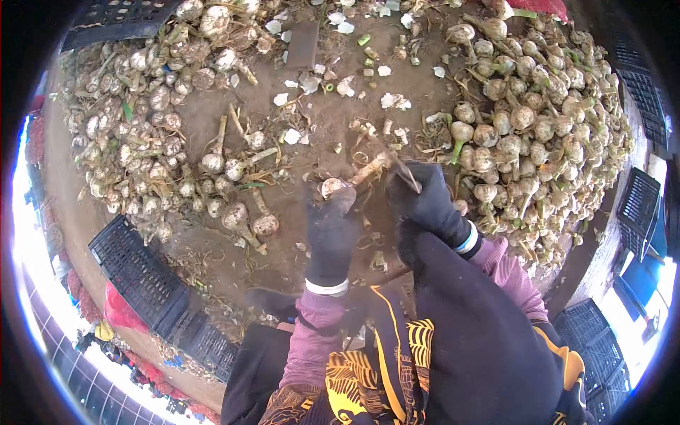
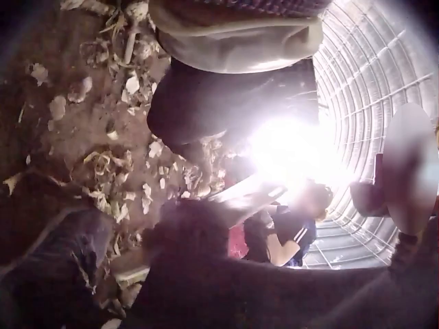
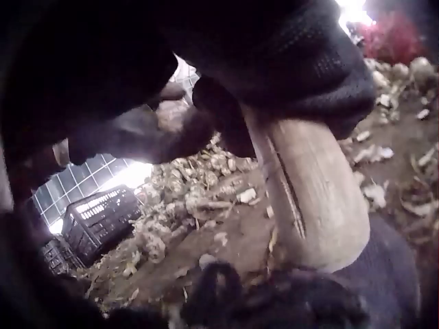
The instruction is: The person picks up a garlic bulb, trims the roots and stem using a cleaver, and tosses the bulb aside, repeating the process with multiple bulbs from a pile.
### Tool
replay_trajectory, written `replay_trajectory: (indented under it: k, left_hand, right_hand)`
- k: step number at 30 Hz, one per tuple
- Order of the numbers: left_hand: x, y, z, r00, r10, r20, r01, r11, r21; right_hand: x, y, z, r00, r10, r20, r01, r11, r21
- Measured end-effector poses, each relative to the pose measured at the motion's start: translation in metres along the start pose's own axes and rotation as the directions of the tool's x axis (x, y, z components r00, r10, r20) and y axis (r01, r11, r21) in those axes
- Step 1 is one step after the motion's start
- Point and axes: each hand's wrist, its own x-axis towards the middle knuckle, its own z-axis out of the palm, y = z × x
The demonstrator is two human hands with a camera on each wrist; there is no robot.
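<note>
In the head view my left hand (image 1: pixel 330 237), in a dark glove, grips a garlic bulb (image 1: pixel 331 186) whose thick stalk (image 1: pixel 372 168) points up and right. Just right of that stalk, my gloved right hand (image 1: pixel 428 202) holds a knife, its narrow blade (image 1: pixel 404 170) slanting up and left. The right wrist view shows the knife's pale wooden handle (image 3: pixel 315 192), grooved along its side, with dark glove fingers around it. Glare and dark cloth fill much of the left wrist view, and the bulb is hidden there.
Untrimmed garlic (image 1: pixel 142 149) lies heaped on the left, and a larger garlic pile (image 1: pixel 531 134) stands on the right. Peel scraps and cut stalk pieces litter the dirt floor (image 1: pixel 319 145) between them. Black plastic crates (image 1: pixel 134 273) stand at lower left, others (image 1: pixel 591 340) at lower right.
</note>
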Motion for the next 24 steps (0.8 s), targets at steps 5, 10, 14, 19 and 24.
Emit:
replay_trajectory:
  k: [5,10,14,19,24]
  left_hand:
    - [0.022,0.051,0.014,0.968,-0.196,0.154,0.225,0.422,-0.878]
    - [0.034,0.091,0.039,0.973,-0.027,0.227,0.052,0.993,-0.106]
    - [0.059,0.144,0.085,0.915,0.104,0.390,0.110,0.865,-0.489]
    - [0.126,0.031,-0.063,0.981,0.178,0.073,-0.173,0.655,0.735]
    - [0.143,-0.048,-0.149,0.975,0.198,0.097,-0.129,0.159,0.979]
  right_hand:
    - [0.004,0.051,-0.005,0.988,0.048,0.144,-0.055,0.997,0.047]
    - [-0.017,0.085,-0.009,0.920,0.389,0.037,-0.373,0.847,0.379]
    - [-0.011,0.097,-0.004,0.908,0.419,0.009,-0.389,0.834,0.392]
    - [-0.006,0.058,-0.018,0.914,0.405,-0.009,-0.369,0.842,0.394]
    - [-0.005,0.060,-0.015,0.899,0.437,-0.032,-0.391,0.833,0.392]
